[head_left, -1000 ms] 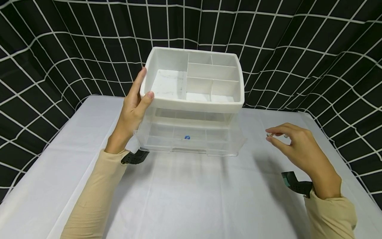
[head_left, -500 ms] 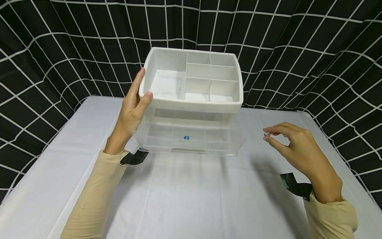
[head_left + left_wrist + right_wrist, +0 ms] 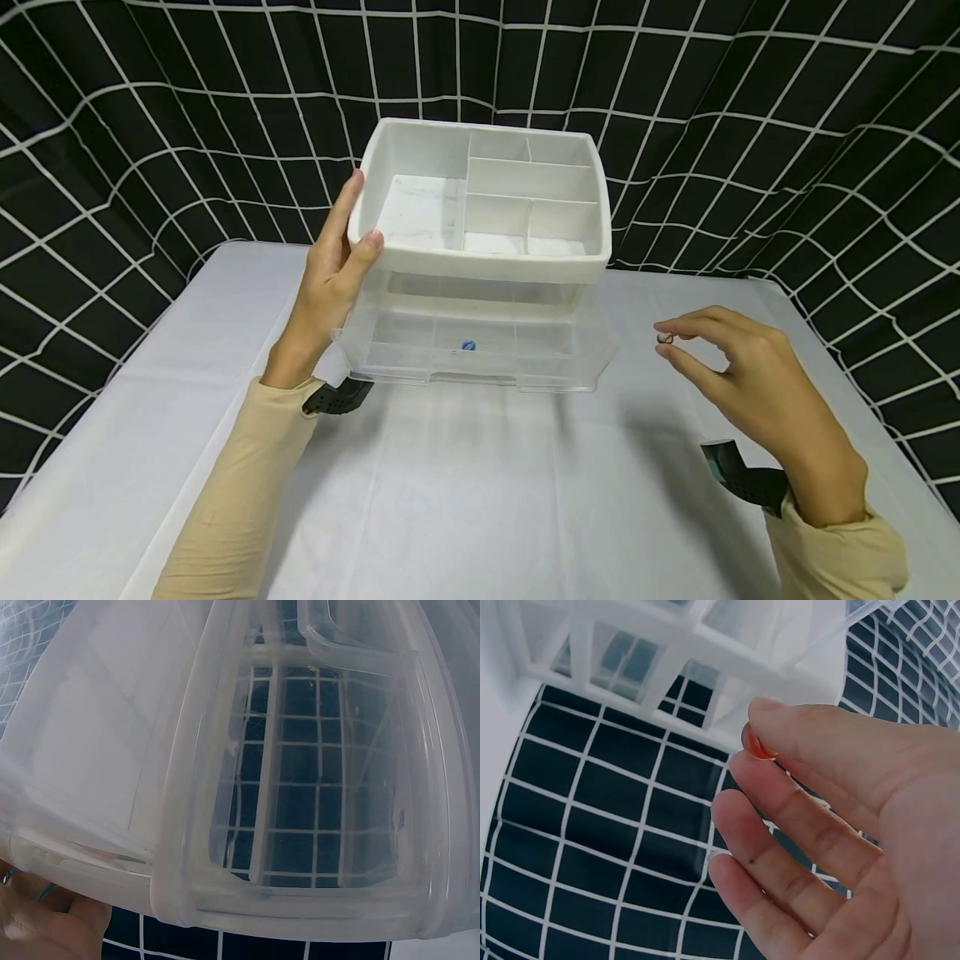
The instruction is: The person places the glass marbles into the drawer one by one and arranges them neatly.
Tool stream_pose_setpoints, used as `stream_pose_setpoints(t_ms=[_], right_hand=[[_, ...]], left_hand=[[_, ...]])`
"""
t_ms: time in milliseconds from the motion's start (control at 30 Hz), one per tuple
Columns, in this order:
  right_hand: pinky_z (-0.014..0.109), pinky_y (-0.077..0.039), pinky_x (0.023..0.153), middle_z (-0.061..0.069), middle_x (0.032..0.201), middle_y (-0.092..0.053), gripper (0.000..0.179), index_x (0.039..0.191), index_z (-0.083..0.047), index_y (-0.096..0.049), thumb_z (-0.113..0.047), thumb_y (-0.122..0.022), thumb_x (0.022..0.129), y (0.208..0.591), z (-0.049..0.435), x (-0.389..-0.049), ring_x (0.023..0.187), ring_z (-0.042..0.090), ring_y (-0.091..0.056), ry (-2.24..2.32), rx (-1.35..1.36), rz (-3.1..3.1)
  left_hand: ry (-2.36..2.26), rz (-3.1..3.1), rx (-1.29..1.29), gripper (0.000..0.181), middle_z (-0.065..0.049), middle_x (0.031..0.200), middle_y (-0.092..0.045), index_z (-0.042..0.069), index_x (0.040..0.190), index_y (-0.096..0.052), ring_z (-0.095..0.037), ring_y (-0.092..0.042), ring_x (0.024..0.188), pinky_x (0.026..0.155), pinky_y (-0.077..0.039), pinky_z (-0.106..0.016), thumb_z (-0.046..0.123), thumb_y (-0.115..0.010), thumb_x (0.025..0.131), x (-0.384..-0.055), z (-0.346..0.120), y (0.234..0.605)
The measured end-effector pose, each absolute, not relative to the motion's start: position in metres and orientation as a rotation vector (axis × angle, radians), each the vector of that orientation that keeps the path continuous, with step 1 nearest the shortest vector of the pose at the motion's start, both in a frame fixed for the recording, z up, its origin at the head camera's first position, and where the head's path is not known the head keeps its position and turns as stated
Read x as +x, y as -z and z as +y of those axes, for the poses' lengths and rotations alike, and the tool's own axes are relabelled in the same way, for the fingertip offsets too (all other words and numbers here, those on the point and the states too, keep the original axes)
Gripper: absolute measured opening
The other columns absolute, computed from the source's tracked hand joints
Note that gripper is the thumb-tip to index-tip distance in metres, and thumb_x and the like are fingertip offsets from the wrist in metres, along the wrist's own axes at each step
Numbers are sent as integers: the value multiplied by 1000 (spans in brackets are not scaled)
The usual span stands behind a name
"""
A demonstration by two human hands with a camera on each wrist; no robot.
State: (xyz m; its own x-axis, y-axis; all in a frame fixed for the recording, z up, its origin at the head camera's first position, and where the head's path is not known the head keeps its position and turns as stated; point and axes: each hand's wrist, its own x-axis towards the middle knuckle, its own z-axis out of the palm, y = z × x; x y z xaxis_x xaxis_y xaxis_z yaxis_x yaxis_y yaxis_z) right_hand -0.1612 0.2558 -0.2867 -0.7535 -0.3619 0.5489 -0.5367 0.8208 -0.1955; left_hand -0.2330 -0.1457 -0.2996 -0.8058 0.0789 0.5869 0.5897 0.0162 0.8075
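A white desktop organizer [image 3: 487,265] with a divided top tray leans toward me in the head view. My left hand [image 3: 330,279] grips its left side, thumb over the front rim and fingers along the outer wall. Under the tray a clear drawer [image 3: 390,354] is pulled out, holding a small round blue piece [image 3: 468,345]. To the right, my right hand [image 3: 738,367] pinches a small glass marble between thumb and forefinger, apart from the organizer. In the right wrist view the marble [image 3: 756,742] looks see-through with an orange-red swirl; the other fingers are loosely bent.
A white cloth [image 3: 465,492] covers the table. Black curtains with a white grid [image 3: 675,67] hang behind and along both sides. The open drawer juts toward me from the organizer's front. Each wrist carries a black camera mount [image 3: 746,479].
My right hand has drifted slightly left toward the organizer with the marble, which has turned a little between the fingertips. The left hand and the organizer have hardly moved.
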Motion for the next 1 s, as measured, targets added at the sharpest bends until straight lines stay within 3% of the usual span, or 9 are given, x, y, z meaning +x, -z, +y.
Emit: stream_pose_setpoints(t_ms=[467, 1000], right_hand=[[4, -44, 69, 1, 98, -74, 39, 104, -10, -77, 5, -83, 69, 278, 248, -152, 99, -12, -54, -519, 775, -2389], [3, -45, 73, 3, 97, -75, 39, 103, -10, -77, 5, -84, 68, 269, 232, -155, 96, 2, -63, -554, 857, -2321]], left_hand=[[1838, -1913, -685, 63, -5, 163, -27, 8, 158, -22, -27, -43, 131, 105, -38, -20, 4, -46, 100, -233, -145, 300], [1848, -1903, -693, 63, -6, 163, -26, 7, 158, -21, -27, -43, 131, 105, -39, -19, 3, -45, 100, -233, -145, 300]])
